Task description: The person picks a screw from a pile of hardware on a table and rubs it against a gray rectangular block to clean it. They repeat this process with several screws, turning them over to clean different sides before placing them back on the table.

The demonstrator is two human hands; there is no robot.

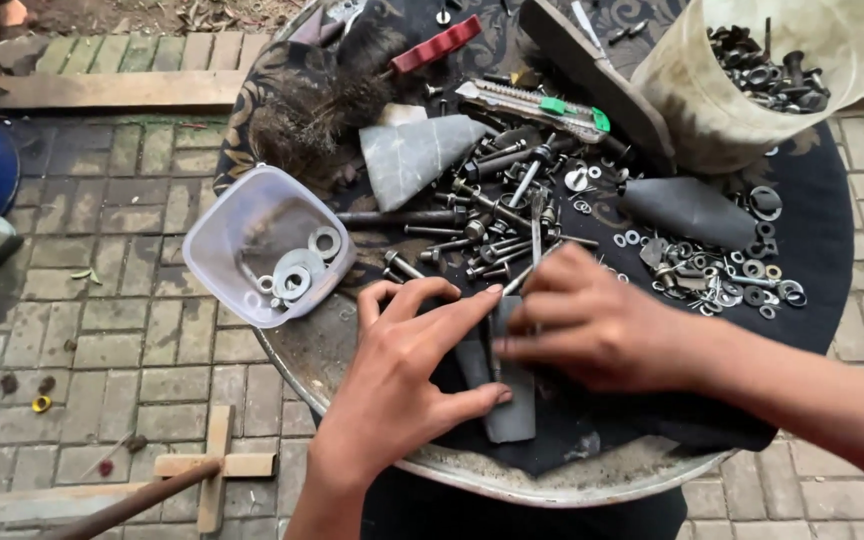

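Two bare hands meet over a flat grey piece of rubber-like sheet (508,400) lying on the black cloth (812,260) near the front rim of the round metal tray (302,350). The left hand (402,385) lies spread with fingers apart, thumb and fingertips pressing on the sheet, while the right hand (592,325) has its fingers drawn together, pinching a long thin steel bolt (535,225) against it. Just beyond lie a heap of dark bolts and screws (492,215), a clear plastic tub of washers (267,250) and a white bucket of nuts (762,70).
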